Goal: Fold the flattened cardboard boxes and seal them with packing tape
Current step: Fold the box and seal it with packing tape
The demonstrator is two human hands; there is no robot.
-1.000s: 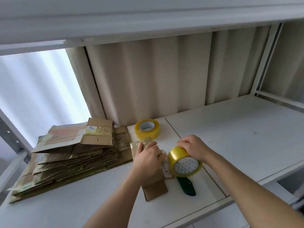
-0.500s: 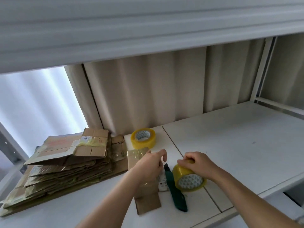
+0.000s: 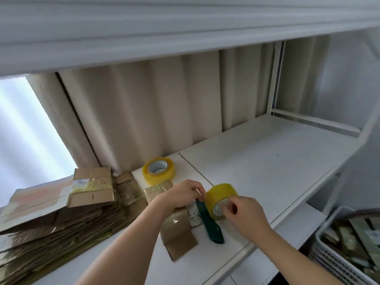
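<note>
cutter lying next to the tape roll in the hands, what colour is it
Dark green. The cutter shows best in the head view, lying on the white shelf.

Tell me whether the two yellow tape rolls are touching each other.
Apart. The head view shows bare white shelf between the far tape roll and the near tape roll under the right hand.

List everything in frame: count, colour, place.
tape roll: 1, yellow, flat on table, rear centre
second tape roll: 1, yellow, on edge, between both hands
flat box: 1, brown, on table under left hand
cutter: 1, dark green, on table right of flat box
cardboard stack: many sheets, brown, table left
basket: 1, white, lower right, holds cardboard
table: 1, white
curtain: beige, behind table
left hand: at the second tape roll's left side
right hand: pinching the second tape roll's front
</note>
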